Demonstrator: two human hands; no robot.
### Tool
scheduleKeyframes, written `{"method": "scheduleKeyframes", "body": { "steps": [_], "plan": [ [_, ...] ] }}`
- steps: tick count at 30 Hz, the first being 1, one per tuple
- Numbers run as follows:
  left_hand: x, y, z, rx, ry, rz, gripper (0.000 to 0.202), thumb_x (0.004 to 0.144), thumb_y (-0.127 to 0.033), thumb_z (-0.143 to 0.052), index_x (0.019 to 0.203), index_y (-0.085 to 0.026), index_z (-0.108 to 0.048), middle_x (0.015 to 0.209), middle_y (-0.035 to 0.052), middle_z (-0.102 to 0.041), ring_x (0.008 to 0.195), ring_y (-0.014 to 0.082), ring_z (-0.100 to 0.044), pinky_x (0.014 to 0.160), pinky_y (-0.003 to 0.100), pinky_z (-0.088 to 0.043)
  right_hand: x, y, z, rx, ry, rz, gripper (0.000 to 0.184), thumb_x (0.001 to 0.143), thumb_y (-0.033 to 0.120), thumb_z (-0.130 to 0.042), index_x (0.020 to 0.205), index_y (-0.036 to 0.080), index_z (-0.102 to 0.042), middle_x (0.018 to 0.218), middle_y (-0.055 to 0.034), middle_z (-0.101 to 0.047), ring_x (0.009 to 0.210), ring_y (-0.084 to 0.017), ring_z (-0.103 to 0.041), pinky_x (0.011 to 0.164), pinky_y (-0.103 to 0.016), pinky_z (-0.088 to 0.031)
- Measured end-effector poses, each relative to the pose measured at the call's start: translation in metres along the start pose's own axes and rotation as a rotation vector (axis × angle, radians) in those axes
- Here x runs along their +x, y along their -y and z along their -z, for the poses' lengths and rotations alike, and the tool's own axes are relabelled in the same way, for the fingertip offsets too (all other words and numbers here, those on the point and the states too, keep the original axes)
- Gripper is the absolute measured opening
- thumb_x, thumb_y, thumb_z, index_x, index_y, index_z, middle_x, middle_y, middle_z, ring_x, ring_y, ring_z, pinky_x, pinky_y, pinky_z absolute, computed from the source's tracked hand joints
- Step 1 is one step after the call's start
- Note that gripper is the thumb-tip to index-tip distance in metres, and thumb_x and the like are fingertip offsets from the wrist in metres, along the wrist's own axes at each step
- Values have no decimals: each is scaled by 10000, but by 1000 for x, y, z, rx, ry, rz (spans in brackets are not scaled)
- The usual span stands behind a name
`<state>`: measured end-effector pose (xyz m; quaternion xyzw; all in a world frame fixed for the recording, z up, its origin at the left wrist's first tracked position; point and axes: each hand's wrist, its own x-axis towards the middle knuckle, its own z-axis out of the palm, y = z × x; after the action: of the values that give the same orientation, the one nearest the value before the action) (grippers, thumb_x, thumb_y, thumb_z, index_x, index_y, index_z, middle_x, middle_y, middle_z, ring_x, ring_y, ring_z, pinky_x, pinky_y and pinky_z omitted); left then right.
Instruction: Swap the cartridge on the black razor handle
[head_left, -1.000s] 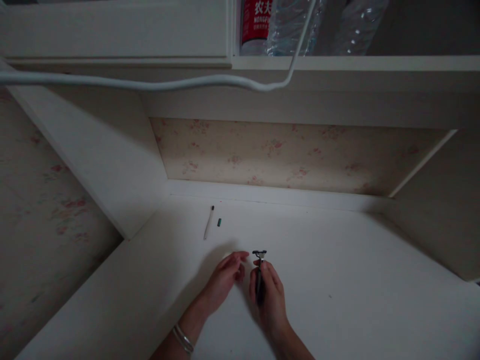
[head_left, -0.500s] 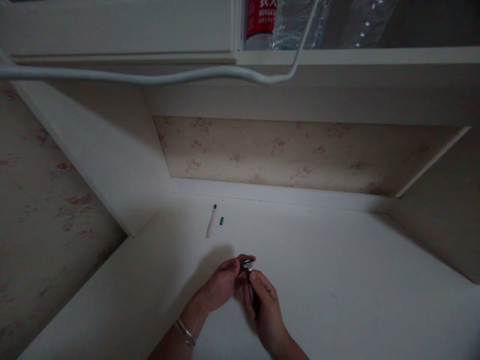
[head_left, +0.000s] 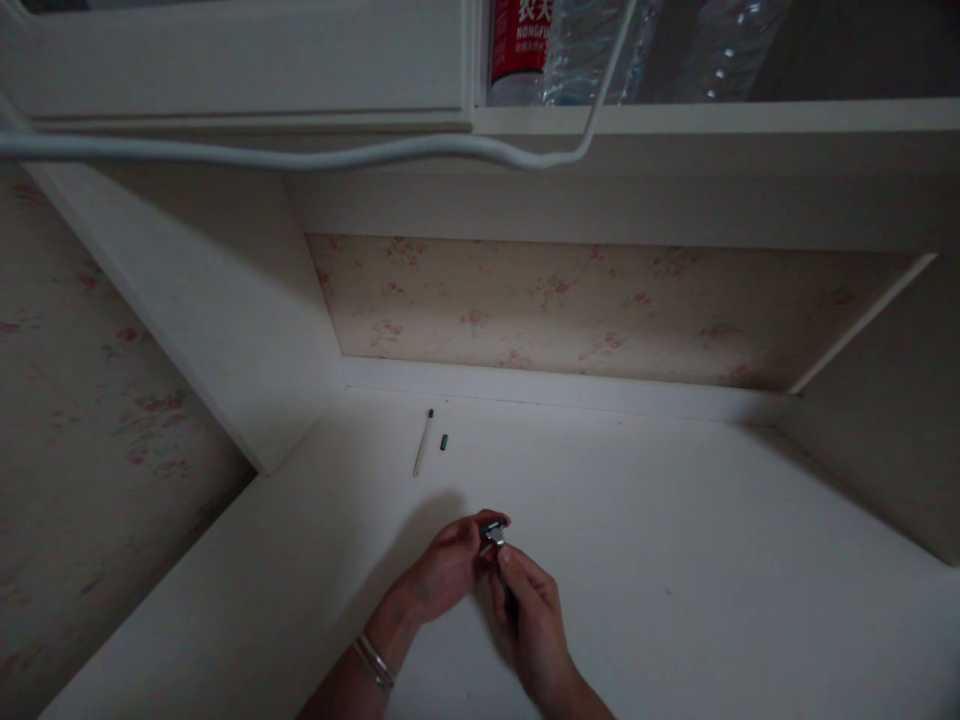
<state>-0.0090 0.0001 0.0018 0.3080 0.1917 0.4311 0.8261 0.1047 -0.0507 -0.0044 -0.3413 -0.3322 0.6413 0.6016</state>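
Note:
A razor (head_left: 496, 537) with a dark handle and a silver neck is held between my hands, low in the middle of the view. My right hand (head_left: 534, 610) is closed around its handle, thumb close below the neck. The fingers of my left hand (head_left: 448, 568) pinch the dark head at the top end. Fingers hide part of the head and most of the handle. Beyond my hands a thin white toothbrush (head_left: 423, 445) with a dark tip lies on the white tabletop (head_left: 675, 520). Beside it is a small dark green piece (head_left: 444, 442), its kind too small to tell.
A white cable (head_left: 315, 158) hangs across the upper view below a cabinet (head_left: 247, 65). Clear plastic bottles (head_left: 585, 50), one with a red label, stand on the shelf above. Side panels (head_left: 202, 290) and a floral wall (head_left: 517, 305) enclose the tabletop.
My right hand has shifted very slightly on the handle, and the razor's silver neck shows a little differently. My left hand stays almost in place. The things on the tabletop have not moved.

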Motion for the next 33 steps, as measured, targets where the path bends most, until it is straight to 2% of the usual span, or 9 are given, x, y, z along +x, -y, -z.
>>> {"method": "scheduleKeyframes", "body": {
  "steps": [5,9,13,18,21,24,28,30,33],
  "plan": [
    [0,2,2,-12,-19,-15,371,719,-334,-737,1028,-137,-678,933,70,-614,797,137,-545,753,255,-402,-1,3,0,-57,-16,-3,402,859,449,-566,595,160,-472,475,59,-331,436,-64,-213,413,-224,-131],
    [2,4,3,-20,-34,-7,388,723,-366,-728,1020,-122,-676,866,67,-620,757,136,-546,711,247,-407,0,3,-3,-48,-29,-5,407,829,471,-595,592,168,-460,484,63,-320,433,-64,-204,409,-223,-131],
    [6,4,6,-57,-91,-75,347,756,-352,-699,1031,-144,-666,939,75,-619,773,137,-542,715,257,-415,3,2,-4,-33,-52,-30,379,809,490,-606,632,171,-501,483,68,-332,422,-66,-212,406,-214,-149],
    [10,2,10,-110,-134,-196,343,767,-348,-688,1049,-157,-649,984,71,-592,742,121,-523,691,262,-414,14,11,8,-85,-95,19,343,840,483,-537,825,152,-626,567,29,-458,481,-97,-356,462,-217,-289],
    [9,1,9,-88,-142,-201,334,777,-294,-685,1079,-161,-630,905,53,-589,648,87,-498,639,241,-391,26,21,23,-289,-154,66,360,833,468,-532,914,141,-659,615,6,-529,535,-122,-446,495,-226,-334],
    [6,1,6,-34,-159,-185,350,772,-226,-692,1109,-182,-608,835,28,-583,616,71,-498,646,234,-381,43,30,38,-540,-236,50,412,814,476,-551,1010,130,-661,616,2,-576,548,-140,-513,496,-228,-362],
    [4,1,3,18,-144,-170,410,759,-201,-701,1150,-202,-580,786,13,-587,602,69,-500,639,235,-368,72,44,51,-1003,-186,39,485,854,456,-477,1191,126,-589,725,-33,-675,651,-174,-636,552,-230,-445],
    [4,1,3,36,-135,-169,460,747,-196,-710,1182,-210,-561,771,9,-588,600,70,-496,622,231,-357,89,52,55,-1166,-164,35,446,860,428,-461,1167,140,-608,777,-41,-698,649,-169,-655,568,-224,-458],
    [3,2,2,64,-151,-168,509,714,-187,-735,1191,-202,-560,758,7,-584,610,75,-497,594,226,-341,114,63,57,-1323,-184,20,341,843,385,-489,1014,168,-688,768,-44,-712,647,-172,-662,607,-225,-452]
  ]
}}
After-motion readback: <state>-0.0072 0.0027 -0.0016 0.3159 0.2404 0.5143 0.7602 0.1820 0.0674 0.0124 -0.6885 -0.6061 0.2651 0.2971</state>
